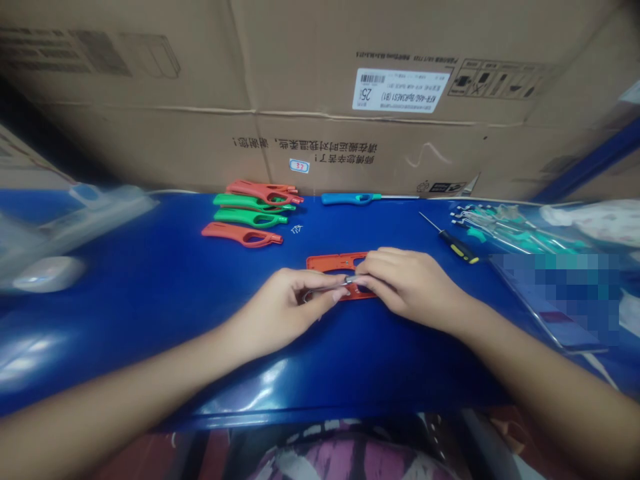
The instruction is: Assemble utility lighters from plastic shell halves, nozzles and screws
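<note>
Fingers (325, 305) pinching, left hand (280, 303) and right hand (420, 283) on one slim metallic part (349, 281), above two orange shells (325, 263)! Beyond: two green handles (234, 215), one blue lighter (343, 199), one screwdriver (457, 247).

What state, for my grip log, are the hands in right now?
Left hand: closed, pinching a thin part.
Right hand: at the same part; whether closed on it cannot be told.

Bare hands (283, 303), bare forearms (165, 377), pink-black-white patterned garment (345, 459)

Blue table (165, 280) carries orange casing halves (327, 263) and 1 screwdriver (458, 247).
</note>
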`<state>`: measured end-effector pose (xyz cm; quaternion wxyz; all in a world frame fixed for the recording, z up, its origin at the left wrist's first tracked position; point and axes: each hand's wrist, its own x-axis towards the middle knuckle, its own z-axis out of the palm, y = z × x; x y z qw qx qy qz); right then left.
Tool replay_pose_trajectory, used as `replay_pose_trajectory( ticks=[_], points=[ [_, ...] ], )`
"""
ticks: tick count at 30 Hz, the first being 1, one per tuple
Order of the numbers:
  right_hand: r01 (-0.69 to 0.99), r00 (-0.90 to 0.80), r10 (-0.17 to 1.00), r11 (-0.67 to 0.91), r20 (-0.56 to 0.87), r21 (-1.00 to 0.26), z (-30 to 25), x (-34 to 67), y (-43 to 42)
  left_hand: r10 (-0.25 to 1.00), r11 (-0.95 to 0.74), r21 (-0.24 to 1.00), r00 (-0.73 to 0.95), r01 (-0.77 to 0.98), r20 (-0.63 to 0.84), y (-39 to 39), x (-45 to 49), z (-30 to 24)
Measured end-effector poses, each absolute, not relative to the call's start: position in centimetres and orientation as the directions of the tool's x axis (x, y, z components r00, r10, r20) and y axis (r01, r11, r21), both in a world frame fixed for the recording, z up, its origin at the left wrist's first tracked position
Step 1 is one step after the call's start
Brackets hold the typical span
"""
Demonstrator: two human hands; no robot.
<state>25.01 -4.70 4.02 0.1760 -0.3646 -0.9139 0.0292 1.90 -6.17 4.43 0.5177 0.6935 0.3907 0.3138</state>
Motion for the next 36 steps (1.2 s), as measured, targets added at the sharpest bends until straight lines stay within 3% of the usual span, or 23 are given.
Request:
replay_pose_trajectory(
  ticks=[3,6,11,21,28,36],
  points=[
    [0.691,-0.676,0.684,0.718,0.276,-0.088,4.4,25.0,-4.7,0.868,-0.065,0.977,0.494,0.202,-0.044,-6.1,1.9,4.4],
    [0.711,-0.658,0.718,0.692,0.228,-0.127,4.7,24.9,-5.1,0.849,0.070,0.981,0.506,0.182,-0.155,-6.1,1.8,4.3],
    [0.682,-0.689,0.714,0.697,0.123,-0.220,5.2,24.8,-5.7,0.815,0.145,0.979,0.545,0.141,-0.199,-6.1,1.7,4.1],
    [0.649,-0.718,0.689,0.714,0.100,-0.263,5.1,25.5,-4.8,0.804,0.272,0.957,0.522,0.104,-0.286,-6.2,2.0,4.9],
    [0.701,-0.685,0.721,0.692,0.105,-0.172,5.6,26.1,-4.7,0.826,0.188,0.973,0.516,0.131,-0.229,-6.1,1.3,4.2],
    [0.768,-0.624,0.780,0.623,0.051,-0.149,6.1,26.8,-4.2,0.902,-0.210,0.942,0.425,0.260,0.084,-5.7,1.2,4.1]
  ],
)
